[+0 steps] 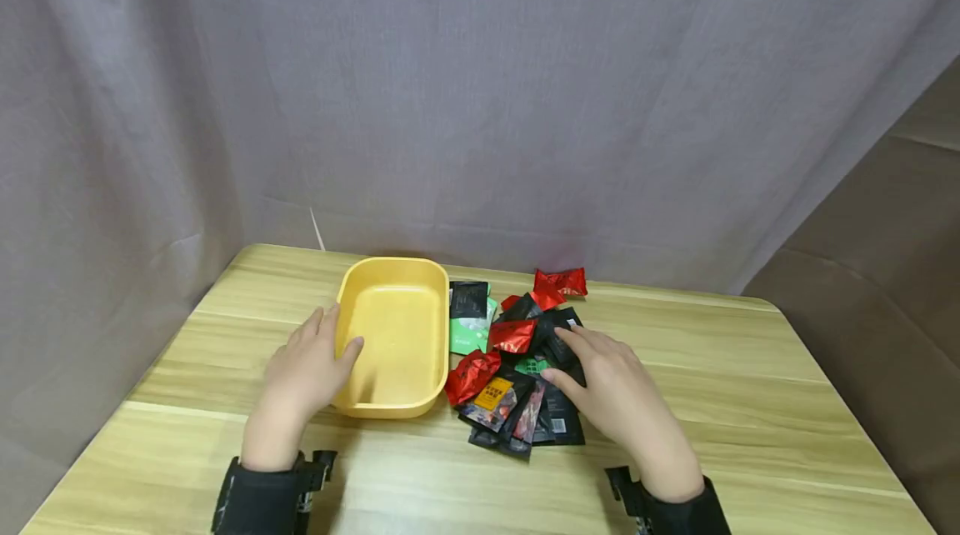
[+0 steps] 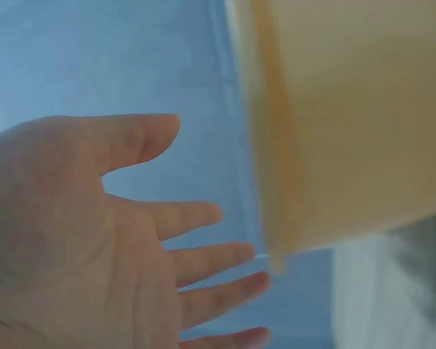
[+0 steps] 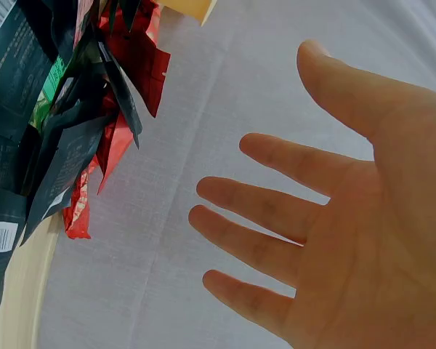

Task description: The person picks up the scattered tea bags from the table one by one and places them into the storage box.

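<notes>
A yellow plastic basin (image 1: 390,402) stands on the table with nothing in it. My left hand (image 1: 306,364) is over its left rim, thumb and fingers spread apart; in the left wrist view the palm faces the basin's wall (image 2: 363,131). To the basin's right lies a heap of small snack packets, with black packets (image 1: 562,414), crinkled red packets (image 1: 472,375) and a green packet (image 1: 468,337). My right hand (image 1: 615,385) hovers at the heap's right side, and its fingers are extended with nothing held in the right wrist view.
The wood-grain table (image 1: 750,418) extends to both sides and in front. Grey cloth (image 1: 480,102) hangs behind its far edge, near a red packet (image 1: 570,282). A black band (image 1: 262,497) wraps the left wrist.
</notes>
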The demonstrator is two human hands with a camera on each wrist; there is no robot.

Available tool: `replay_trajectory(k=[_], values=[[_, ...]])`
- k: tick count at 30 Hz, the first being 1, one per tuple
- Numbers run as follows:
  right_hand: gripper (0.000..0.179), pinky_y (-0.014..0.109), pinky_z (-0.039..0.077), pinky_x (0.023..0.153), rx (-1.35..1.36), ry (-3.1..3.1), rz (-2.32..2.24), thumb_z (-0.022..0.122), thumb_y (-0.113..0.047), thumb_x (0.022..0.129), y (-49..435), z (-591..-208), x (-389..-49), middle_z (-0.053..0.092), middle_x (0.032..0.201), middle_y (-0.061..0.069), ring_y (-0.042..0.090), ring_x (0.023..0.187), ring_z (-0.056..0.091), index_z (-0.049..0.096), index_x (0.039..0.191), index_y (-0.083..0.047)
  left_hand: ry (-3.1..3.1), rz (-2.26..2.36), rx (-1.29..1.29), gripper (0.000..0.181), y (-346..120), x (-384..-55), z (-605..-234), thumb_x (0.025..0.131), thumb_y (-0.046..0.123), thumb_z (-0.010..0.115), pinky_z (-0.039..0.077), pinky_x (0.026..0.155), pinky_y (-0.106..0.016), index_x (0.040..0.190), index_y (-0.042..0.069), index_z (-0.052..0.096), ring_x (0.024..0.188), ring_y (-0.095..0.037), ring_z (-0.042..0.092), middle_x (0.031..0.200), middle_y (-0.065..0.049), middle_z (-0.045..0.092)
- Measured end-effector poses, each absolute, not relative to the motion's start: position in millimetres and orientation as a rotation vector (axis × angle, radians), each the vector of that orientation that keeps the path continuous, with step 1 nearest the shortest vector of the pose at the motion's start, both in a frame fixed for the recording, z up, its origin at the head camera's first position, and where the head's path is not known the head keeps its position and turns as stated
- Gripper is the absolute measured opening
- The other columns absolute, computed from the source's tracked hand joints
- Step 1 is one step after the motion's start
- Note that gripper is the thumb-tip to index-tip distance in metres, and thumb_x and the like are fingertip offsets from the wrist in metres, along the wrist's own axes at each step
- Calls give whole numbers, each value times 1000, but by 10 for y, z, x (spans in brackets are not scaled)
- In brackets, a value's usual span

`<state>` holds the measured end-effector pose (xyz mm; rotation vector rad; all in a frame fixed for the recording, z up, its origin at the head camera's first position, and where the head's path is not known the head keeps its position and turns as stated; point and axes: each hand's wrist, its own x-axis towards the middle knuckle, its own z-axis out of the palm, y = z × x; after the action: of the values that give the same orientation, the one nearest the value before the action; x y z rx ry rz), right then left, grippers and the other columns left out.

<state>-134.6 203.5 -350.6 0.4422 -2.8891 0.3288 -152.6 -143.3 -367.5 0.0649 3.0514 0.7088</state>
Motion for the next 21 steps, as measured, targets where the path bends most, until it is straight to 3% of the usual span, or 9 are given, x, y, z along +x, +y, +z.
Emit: replay_trajectory(k=[7,21], values=[[61,62,42,99,480,-2880,332,65,-42,82,1981,-3553,-1356,57,134,21,40,120,50,55,131,-8,2807,985,73,76,-1608,-1662,-3814,99,46,26,23,110,-67,148,-8,5,135,-49,20,152,-34,18],[63,52,45,102,712,-2856,285,69,-45,77,1513,-3771,-1325,58,134,14,30,121,52,57,131,-14,2480,1589,64,62,-1725,-1796,-4001,101,24,33,25,113,-61,148,-9,8,136,-47,23,152,-36,15]])
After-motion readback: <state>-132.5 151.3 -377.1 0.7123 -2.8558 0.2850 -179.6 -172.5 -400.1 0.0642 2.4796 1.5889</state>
